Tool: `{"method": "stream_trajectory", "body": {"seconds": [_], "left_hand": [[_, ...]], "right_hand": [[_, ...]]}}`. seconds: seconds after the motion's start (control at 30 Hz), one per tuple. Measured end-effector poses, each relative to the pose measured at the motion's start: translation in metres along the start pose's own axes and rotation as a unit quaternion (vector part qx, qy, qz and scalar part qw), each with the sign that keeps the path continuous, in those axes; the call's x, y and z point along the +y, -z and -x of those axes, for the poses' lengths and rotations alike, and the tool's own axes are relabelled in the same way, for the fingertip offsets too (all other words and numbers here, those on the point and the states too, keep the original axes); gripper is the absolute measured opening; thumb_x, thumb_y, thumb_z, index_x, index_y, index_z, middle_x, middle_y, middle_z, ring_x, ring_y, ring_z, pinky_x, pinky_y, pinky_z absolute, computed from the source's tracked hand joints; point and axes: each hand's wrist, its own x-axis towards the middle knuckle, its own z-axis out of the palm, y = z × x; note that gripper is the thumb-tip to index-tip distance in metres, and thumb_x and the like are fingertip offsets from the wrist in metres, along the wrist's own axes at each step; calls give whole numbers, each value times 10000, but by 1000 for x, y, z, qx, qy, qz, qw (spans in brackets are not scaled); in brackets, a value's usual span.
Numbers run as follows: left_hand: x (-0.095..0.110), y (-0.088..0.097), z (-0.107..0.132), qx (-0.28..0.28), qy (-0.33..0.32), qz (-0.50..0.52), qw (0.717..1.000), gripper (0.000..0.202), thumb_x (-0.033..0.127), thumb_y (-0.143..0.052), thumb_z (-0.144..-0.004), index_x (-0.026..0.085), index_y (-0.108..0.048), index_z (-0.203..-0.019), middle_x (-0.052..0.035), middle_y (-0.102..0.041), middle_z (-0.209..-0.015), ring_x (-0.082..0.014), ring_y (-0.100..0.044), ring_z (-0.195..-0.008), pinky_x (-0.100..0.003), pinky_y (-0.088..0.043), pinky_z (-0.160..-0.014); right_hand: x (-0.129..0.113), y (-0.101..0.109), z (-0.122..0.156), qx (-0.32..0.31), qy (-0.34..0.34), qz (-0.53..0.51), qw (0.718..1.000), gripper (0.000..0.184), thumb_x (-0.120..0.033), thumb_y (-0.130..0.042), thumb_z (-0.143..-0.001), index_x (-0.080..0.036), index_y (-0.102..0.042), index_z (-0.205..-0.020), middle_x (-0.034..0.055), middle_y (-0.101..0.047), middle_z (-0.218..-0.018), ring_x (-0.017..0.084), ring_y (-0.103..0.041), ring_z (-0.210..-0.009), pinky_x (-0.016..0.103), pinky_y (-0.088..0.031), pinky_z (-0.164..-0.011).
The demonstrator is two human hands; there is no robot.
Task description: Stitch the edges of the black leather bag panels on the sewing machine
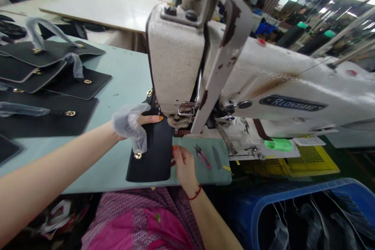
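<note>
A black bag panel lies flat on the pale green table, its upper right end under the head of a sewing machine. On it is a handle wrapped in clear plastic, with gold fittings at its ends. My left hand reaches under this handle, its fingers stretched out and resting on the panel by the machine's foot. My right hand is closed at the panel's right edge, fingers pinched together. Something small and reddish shows beside those fingers; what they hold is hidden. Pink thread snips lie right of that hand.
Several black panels with wrapped handles are spread on the table at left. A blue bin with dark pieces and plastic stands at lower right. Yellow crates sit below the machine arm. A white table is behind.
</note>
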Motion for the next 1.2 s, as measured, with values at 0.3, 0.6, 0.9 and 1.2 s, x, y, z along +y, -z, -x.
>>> {"method": "stream_trajectory", "body": {"seconds": [0.3, 0.6, 0.9, 1.2], "left_hand": [[-39, 7, 5, -33, 17, 77, 996, 611, 253, -886, -632, 142, -630, -1176, -31, -773, -1016, -231, -721, -922, -303, -613, -795], [-49, 7, 0, -111, 160, 136, 971, 313, 166, -754, -762, 59, -690, -1049, -140, -777, -851, -245, -744, -693, -391, -639, -703], [-46, 3, -1, -69, 139, 181, 971, 235, 85, -759, -687, 59, -723, -918, -180, -770, -850, -267, -736, -630, -403, -632, -598], [-57, 11, -15, -79, 98, 183, 975, 466, 122, -813, -674, 48, -692, -1119, -189, -765, -949, -319, -751, -793, -527, -597, -800]], "right_hand": [[-64, 17, -12, -19, 31, 107, 994, 431, -517, -550, -904, -172, -586, -648, -29, -431, -560, 101, -418, -521, 212, -286, -459], [-64, 9, -9, -29, 17, 127, 991, 444, -508, -509, -919, -160, -572, -649, -29, -417, -561, 97, -418, -505, 222, -265, -465], [-61, 11, -9, -37, 25, 147, 988, 471, -532, -488, -935, -156, -649, -701, -17, -459, -562, 109, -438, -533, 225, -299, -487], [-63, 10, -17, -26, 35, 134, 990, 453, -498, -489, -941, -161, -567, -649, -37, -350, -565, 93, -335, -536, 231, -228, -489]]}}
